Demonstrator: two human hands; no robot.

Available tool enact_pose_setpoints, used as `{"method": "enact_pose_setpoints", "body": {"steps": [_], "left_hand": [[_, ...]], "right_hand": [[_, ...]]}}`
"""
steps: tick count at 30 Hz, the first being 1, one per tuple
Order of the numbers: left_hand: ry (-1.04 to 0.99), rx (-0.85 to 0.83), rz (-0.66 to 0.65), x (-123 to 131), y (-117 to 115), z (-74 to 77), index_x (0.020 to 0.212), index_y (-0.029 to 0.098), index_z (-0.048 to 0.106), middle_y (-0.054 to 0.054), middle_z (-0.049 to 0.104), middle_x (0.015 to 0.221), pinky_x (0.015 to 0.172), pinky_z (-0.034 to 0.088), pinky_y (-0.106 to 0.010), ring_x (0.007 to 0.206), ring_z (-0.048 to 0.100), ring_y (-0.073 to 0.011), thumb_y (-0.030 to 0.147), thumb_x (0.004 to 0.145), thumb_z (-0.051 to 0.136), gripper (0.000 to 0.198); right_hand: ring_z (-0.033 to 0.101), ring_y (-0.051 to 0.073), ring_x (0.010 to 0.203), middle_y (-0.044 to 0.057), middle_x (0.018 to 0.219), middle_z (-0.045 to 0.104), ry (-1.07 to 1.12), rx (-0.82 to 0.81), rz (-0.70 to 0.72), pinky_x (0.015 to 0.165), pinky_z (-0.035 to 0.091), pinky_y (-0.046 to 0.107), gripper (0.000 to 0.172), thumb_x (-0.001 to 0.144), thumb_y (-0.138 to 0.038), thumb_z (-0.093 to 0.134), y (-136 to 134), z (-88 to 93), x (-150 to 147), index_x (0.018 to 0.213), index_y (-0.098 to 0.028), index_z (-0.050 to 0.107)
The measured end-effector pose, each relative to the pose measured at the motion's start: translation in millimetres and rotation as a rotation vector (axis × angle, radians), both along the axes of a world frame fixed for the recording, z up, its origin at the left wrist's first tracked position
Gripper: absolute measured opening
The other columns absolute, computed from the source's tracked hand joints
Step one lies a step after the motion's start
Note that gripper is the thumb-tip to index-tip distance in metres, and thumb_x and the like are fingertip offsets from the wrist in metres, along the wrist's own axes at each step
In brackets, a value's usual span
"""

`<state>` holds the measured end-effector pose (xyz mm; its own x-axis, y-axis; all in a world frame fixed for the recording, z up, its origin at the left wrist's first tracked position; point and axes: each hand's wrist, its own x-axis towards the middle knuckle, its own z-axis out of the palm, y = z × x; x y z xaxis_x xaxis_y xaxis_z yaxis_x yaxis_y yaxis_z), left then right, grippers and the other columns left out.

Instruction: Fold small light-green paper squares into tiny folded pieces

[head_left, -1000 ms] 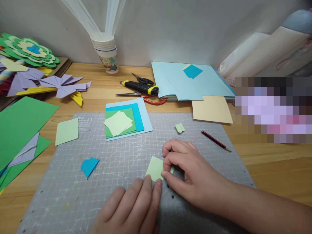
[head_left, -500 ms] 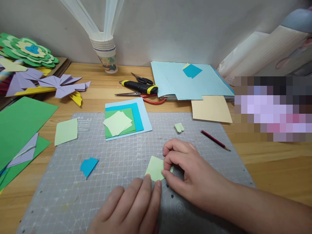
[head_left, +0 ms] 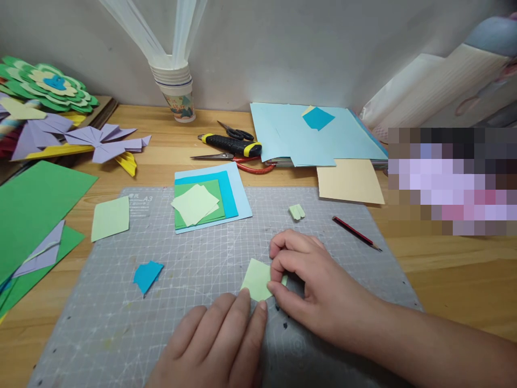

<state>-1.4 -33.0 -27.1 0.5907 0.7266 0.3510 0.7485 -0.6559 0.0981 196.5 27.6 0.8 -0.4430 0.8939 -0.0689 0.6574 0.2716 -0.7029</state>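
A small light green paper piece (head_left: 257, 277) lies on the grey cutting mat (head_left: 194, 269), in front of me. My right hand (head_left: 307, 275) pinches its right side between thumb and curled fingers, which hide part of it. Below it, my left hand (head_left: 218, 339) lies with fingers stretched out, two fingertips touching the paper's near edge. A small folded light green paper (head_left: 297, 212) sits just beyond my right hand. To the left on the mat are a blue paper cutout (head_left: 148, 277) and a light green square (head_left: 110, 218).
Stacked paper squares (head_left: 238, 202) lie at the mat's far edge. Behind them are a utility knife (head_left: 230, 144) and red-handled scissors (head_left: 254, 166). A pencil (head_left: 355, 233) rests at right. Paper cups (head_left: 177, 97) hold clear strips. Folded purple paper (head_left: 100, 141) and green sheets (head_left: 36, 199) occupy the left.
Almost nothing differs. Both hands stay at the light green paper, and the left fingers have shifted very slightly.
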Motion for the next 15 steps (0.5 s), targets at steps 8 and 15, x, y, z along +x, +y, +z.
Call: {"method": "enact_pose_setpoints", "body": {"steps": [8, 15], "left_hand": [[0.004, -0.019, 0.015, 1.5, 1.3, -0.8, 0.116, 0.026, 0.059, 0.003, 0.070, 0.106, 0.089, 0.032, -0.035, 0.094, 0.057, -0.0170, 0.029, 0.091, 0.038, 0.034], [-0.004, -0.003, 0.002, 1.2, 2.5, 0.5, 0.111, 0.028, 0.062, 0.004, 0.069, 0.105, 0.089, 0.032, -0.033, 0.094, 0.056, -0.0164, 0.026, 0.090, 0.039, 0.031]], "right_hand": [[0.050, 0.016, 0.093, 0.000, 0.093, 0.052, -0.004, -0.012, 0.003, 0.084, 0.034, 0.036, 0.013, 0.074, -0.007, 0.057, 0.3, 0.5, 0.1, 0.070, -0.019, 0.055], [0.049, 0.017, 0.092, 0.002, 0.095, 0.052, -0.022, -0.018, 0.015, 0.085, 0.035, 0.037, 0.012, 0.077, -0.008, 0.053, -1.4, 4.7, 0.7, 0.072, -0.018, 0.053]]}}
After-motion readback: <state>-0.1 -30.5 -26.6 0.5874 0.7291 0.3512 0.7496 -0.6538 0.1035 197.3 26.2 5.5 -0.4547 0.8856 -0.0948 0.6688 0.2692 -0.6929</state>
